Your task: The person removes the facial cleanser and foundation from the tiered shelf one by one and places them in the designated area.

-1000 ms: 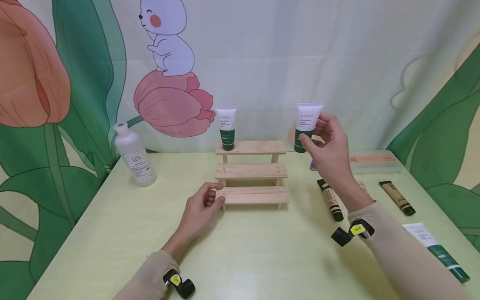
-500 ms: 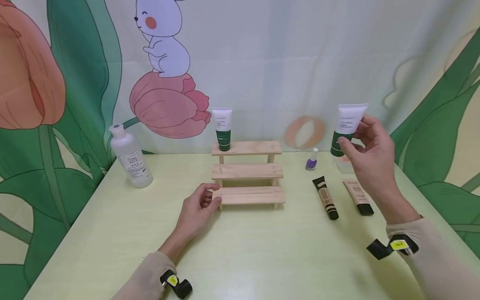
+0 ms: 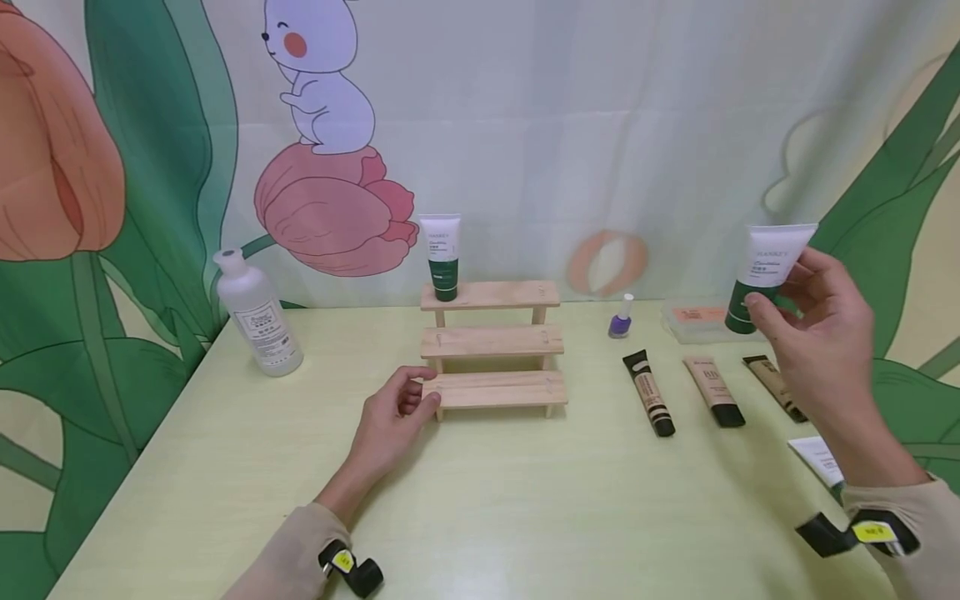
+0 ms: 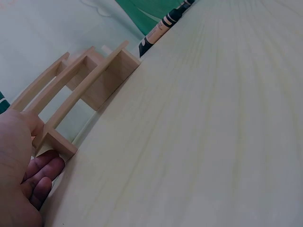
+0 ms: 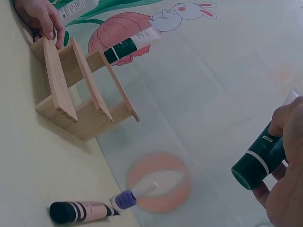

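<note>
My right hand (image 3: 825, 333) holds a white-and-green squeeze tube (image 3: 767, 275) in the air at the right, cap down, between thumb and fingers. In the right wrist view its dark green cap end (image 5: 258, 158) shows. My left hand (image 3: 390, 421) grips the left end of the lowest step of a three-step wooden stand (image 3: 495, 392). The left wrist view shows the stand (image 4: 80, 97) from its side, with that hand (image 4: 23, 165) at its near end. A second white-and-green tube (image 3: 442, 258) stands upright on its cap at the top step's left end.
A white bottle (image 3: 258, 317) stands at the left. To the right are a purple nail polish bottle (image 3: 620, 321), a clear flat box (image 3: 697, 321), a black-and-beige tube (image 3: 648, 393), a BB tube (image 3: 714, 392), a brown tube (image 3: 772, 385) and a partly hidden white tube (image 3: 817, 460).
My right hand has carried the tube rightward, away from the stand and slightly down. The nail polish bottle and BB tube have come into fuller view. My left hand stays at the stand.
</note>
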`<state>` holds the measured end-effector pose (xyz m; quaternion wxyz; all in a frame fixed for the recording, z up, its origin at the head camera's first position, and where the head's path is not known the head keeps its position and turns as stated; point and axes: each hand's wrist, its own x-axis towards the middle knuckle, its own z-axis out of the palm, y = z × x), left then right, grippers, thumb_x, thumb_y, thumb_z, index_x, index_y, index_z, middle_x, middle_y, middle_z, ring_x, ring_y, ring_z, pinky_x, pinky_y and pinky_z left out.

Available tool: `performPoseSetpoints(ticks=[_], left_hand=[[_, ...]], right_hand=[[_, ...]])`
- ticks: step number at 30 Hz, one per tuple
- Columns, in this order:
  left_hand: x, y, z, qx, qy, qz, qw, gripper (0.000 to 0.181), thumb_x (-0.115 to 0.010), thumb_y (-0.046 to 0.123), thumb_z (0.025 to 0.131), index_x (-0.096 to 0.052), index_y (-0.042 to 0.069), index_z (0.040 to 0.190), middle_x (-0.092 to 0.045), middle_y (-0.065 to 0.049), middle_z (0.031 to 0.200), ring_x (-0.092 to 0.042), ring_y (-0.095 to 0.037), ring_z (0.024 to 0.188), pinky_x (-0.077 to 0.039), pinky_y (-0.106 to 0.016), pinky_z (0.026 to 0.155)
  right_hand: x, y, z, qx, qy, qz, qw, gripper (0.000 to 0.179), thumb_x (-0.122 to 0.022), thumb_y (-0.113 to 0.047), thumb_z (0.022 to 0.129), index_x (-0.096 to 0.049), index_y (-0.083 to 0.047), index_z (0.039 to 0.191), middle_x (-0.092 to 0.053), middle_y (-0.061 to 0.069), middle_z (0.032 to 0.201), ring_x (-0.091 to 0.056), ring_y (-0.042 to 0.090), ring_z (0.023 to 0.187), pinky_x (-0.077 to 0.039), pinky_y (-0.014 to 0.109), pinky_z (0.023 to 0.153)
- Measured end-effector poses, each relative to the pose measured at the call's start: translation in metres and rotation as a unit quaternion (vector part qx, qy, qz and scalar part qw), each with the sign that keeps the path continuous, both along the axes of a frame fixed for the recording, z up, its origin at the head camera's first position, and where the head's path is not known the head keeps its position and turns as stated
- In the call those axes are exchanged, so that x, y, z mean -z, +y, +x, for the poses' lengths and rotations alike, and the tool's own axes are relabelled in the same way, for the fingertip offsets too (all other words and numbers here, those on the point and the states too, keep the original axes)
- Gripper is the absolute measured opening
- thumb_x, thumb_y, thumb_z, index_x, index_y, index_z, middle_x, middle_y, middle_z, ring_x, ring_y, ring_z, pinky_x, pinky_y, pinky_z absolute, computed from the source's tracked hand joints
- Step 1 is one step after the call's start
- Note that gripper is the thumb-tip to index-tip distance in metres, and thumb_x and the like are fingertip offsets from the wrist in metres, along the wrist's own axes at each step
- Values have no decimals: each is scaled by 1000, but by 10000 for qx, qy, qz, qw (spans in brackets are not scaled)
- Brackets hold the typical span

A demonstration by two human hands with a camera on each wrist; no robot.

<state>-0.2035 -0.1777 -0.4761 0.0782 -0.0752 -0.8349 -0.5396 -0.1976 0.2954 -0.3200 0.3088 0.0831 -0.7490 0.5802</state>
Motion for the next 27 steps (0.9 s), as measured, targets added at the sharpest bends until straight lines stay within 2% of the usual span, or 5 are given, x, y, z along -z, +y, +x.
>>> performPoseSetpoints(ticks=[3, 9, 12, 19, 27], left_hand=[[0, -1, 0, -7, -6, -6, 10000, 31, -76, 20, 108, -70, 21, 139, -70, -6, 110, -64, -22, 96, -53, -27, 86], [0, -1, 0, -11, -4, -13, 10000, 31, -76, 20, 108, -71, 21, 138, -72, -6, 109, -64, -22, 95, -53, -27, 85], [1, -1, 0, -2, -9, -16, 10000, 31, -76, 20, 108, -70, 21, 138, -72, -6, 109, -64, -22, 95, -53, -26, 85], [0, 0, 0, -1, 4, -13, 10000, 31, -76, 21, 108, -70, 21, 139, -72, -6, 109, -64, -22, 95, -53, -26, 85], [0, 0, 0, -21, -21, -50, 10000, 31, -76, 21, 109, -70, 21, 139, -72, -6, 109, -64, -22, 95, -53, -26, 85]], right_hand=[[4, 8, 7, 10, -107, 15, 9999, 63, -71, 13, 99, -60, -11, 157, -67, -2, 137, -61, 17, 119, -52, 10, 91], [17, 22, 21, 431, -373, 579, 9967, 65, -70, 10, 102, -55, -12, 161, -65, -8, 137, -59, 14, 120, -50, 8, 94], [28, 30, 30, 368, -499, 565, 9965, 66, -71, 10, 102, -54, -12, 162, -64, -9, 136, -59, 12, 122, -49, 6, 95], [61, 47, 48, -585, -292, -562, 9963, 62, -69, 24, 95, -62, -3, 151, -71, -2, 134, -65, 10, 115, -54, 9, 95], [95, 61, 66, -614, -450, -739, 9944, 66, -70, 28, 91, -64, -2, 149, -74, -4, 129, -68, 7, 110, -55, 10, 94]])
